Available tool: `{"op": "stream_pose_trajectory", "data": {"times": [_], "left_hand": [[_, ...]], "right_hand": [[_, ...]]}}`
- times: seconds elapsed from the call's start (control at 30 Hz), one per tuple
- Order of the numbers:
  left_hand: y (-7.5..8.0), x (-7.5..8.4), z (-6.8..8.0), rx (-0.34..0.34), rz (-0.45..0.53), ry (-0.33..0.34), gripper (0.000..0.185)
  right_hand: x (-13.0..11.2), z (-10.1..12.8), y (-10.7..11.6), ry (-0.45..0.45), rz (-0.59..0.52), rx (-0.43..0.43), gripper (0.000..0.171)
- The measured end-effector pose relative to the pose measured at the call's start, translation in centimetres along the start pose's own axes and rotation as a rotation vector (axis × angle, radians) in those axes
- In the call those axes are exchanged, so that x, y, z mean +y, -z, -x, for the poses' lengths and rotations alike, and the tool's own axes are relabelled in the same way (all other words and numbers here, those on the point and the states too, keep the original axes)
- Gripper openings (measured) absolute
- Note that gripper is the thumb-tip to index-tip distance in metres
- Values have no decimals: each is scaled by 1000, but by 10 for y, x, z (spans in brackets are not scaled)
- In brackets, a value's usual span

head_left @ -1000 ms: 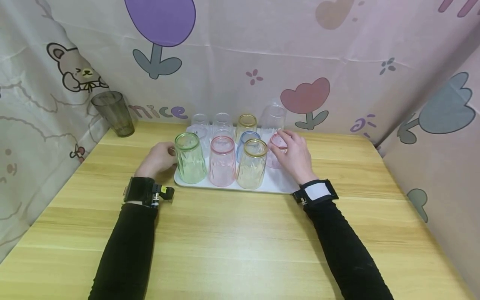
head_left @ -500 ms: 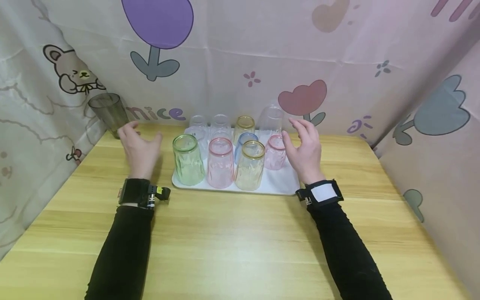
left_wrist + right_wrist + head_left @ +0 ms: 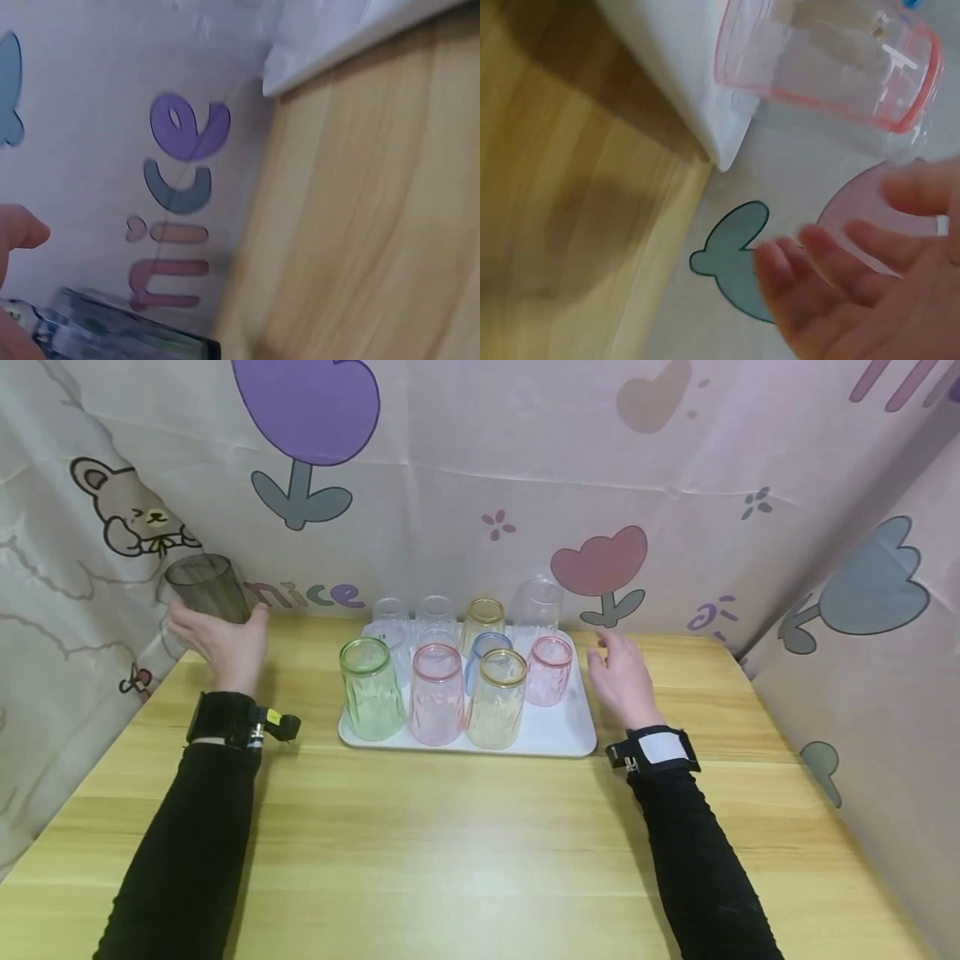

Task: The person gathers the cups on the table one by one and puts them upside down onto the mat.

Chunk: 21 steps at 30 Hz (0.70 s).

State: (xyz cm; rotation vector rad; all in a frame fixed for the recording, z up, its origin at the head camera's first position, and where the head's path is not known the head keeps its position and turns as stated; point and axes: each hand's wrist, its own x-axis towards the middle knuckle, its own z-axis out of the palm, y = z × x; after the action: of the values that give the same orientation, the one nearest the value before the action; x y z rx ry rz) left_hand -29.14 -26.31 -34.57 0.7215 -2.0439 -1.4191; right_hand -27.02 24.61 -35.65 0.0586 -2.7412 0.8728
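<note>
A dark grey cup stands at the table's far left corner against the curtain. My left hand lies around its lower part, fingers on the left and thumb on the right. In the left wrist view the grey cup lies by my palm, and the thumb stands a little off it. My right hand hovers open beside the right edge of the white tray, close to a small pink cup. The right wrist view shows that pink cup and my relaxed fingers, holding nothing.
The tray carries several cups: a green one, a pink one and a yellow one in front, a blue one and clear ones behind. Patterned curtains close off the back and both sides. The wooden table stretches toward me.
My left hand has left the tray's left edge and travelled to the grey cup in the corner. My right hand has let go of the small pink cup and drawn back to the right.
</note>
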Motion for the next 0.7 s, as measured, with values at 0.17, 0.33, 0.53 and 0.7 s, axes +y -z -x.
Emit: {"op": "stream_pose_trajectory", "data": {"times": [0.17, 0.33, 0.53, 0.7], "left_hand": [[1, -4, -21, -29, -39, 82, 112], [4, -10, -34, -91, -63, 150, 117], [2, -16, -44, -147, -138, 106, 113], [1, -21, -53, -145, -162, 121, 109]], "right_hand": [[7, 0, 3, -41, 66, -209, 55], [9, -3, 1, -69, 101, -307, 55], [9, -1, 1, -74, 140, -342, 49], [9, 0, -3, -98, 128, -384, 48]]}}
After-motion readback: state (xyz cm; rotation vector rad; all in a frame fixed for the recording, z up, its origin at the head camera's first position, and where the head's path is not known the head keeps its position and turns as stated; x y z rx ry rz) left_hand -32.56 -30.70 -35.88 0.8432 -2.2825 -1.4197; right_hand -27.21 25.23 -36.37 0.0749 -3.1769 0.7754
